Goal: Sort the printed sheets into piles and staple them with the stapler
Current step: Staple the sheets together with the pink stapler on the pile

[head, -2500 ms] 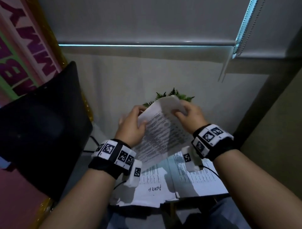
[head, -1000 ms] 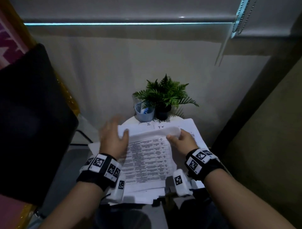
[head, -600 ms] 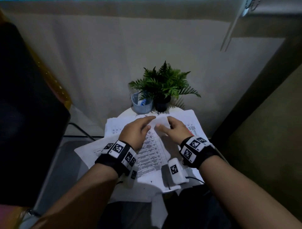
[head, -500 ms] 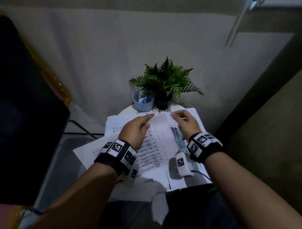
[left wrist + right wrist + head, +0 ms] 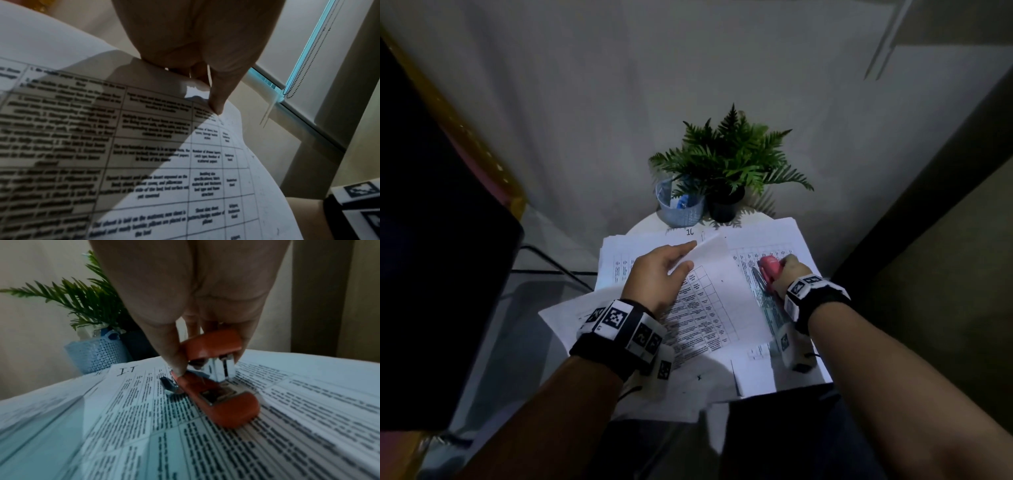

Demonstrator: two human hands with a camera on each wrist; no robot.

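Observation:
Printed sheets (image 5: 709, 308) with tables of text lie spread in overlapping piles on a small round white table (image 5: 645, 222). My left hand (image 5: 691, 255) rests on the middle pile and pinches its raised top corner between thumb and fingers; the left wrist view shows the fingers (image 5: 213, 100) pressing on that printed sheet (image 5: 164, 162). To the right, my right hand (image 5: 786, 267) grips a pink-red stapler (image 5: 766, 263). In the right wrist view the stapler (image 5: 222, 395) sits on the right-hand pile (image 5: 287, 418), with thumb and fingers around its rear.
A fern in a dark pot (image 5: 726, 164) and a pale blue mesh basket (image 5: 681, 209) stand at the table's far edge against the wall. A large black object (image 5: 431, 240) fills the left side, with a cable (image 5: 544, 257) beside it. My dark-clothed lap lies below the table.
Both hands brought the raised sheets down onto the table. My right hand then let go of them, moved right and took hold of the stapler. The left hand kept the corner.

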